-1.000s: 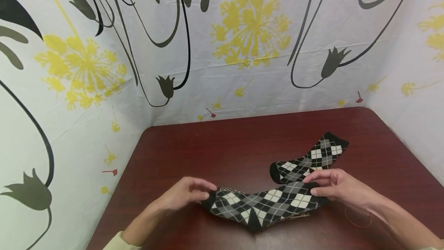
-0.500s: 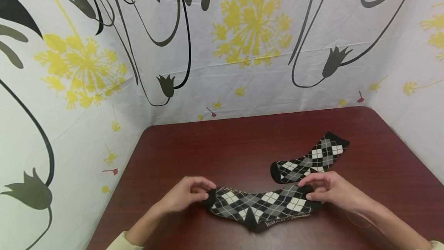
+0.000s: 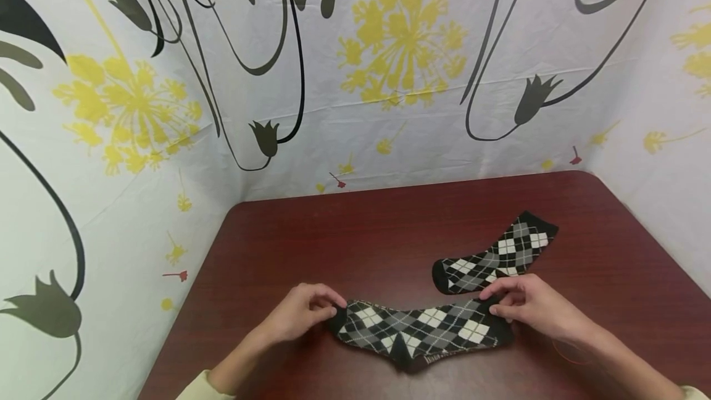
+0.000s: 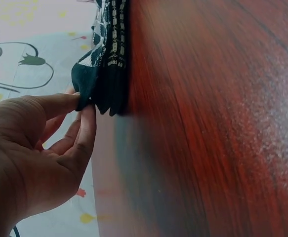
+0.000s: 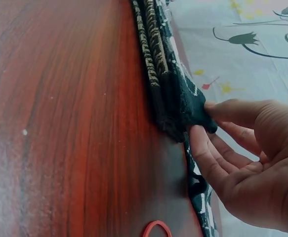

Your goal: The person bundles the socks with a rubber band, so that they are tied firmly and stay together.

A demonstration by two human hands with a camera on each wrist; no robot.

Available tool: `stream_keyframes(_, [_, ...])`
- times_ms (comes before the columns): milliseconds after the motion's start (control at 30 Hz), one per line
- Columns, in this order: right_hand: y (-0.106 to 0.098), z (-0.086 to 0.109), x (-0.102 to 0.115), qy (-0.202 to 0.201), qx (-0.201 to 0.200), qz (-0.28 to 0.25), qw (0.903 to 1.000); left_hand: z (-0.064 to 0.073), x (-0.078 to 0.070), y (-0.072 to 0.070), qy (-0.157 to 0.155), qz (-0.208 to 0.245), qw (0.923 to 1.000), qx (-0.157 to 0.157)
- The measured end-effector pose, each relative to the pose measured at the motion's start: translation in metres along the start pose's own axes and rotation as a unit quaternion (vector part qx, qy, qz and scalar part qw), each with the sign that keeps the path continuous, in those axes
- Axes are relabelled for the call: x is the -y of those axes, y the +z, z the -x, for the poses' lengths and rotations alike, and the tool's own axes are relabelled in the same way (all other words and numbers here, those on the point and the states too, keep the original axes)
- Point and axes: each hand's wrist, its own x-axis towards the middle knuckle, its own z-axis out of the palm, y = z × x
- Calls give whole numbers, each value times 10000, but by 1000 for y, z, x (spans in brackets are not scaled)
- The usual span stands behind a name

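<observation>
A black, grey and white argyle sock (image 3: 413,329) stretches sideways near the front of the table, its dark heel toward me. My left hand (image 3: 300,313) pinches its black left end between thumb and fingers. At the opposite end, my right hand (image 3: 533,307) pinches the black corner. Both wrist views show stacked dark layers at the ends, with patterned tan strips (image 5: 151,42) along the edges. Just behind lies a second argyle sock (image 3: 513,245), flat and bent at the heel; my right fingers overlap its lower edge in the head view.
The dark red wooden table (image 3: 333,233) has rounded far corners. White cloth walls (image 3: 333,79) with flower prints enclose it at the back and both sides. A thin red loop (image 5: 157,223) lies near my right wrist.
My right hand has shifted slightly left with its end of the sock, and that end sits lower. My left hand stays almost still, and the second sock keeps its place.
</observation>
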Motion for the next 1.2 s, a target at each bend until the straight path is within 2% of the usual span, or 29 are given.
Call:
stream_keyframes(200, [5,-2,0,-141,-227,284,9992,0,-1,0,-102,-114,9999,-48])
stream_keyframes(433, [7,-6,2,231,-300,632,9973,-2,-1,-1,-163,-408,9989,-162])
stream_keyframes(633, [8,-9,2,258,-290,933,9949,-4,3,1,-200,-594,9976,-293])
stream_keyframes(933, [9,-12,2,366,-279,1045,9935,-6,10,2,-254,-343,9989,-207])
stream_keyframes(1200, [11,-14,-2,244,-447,1312,9900,-12,20,5,-280,-273,9991,-169])
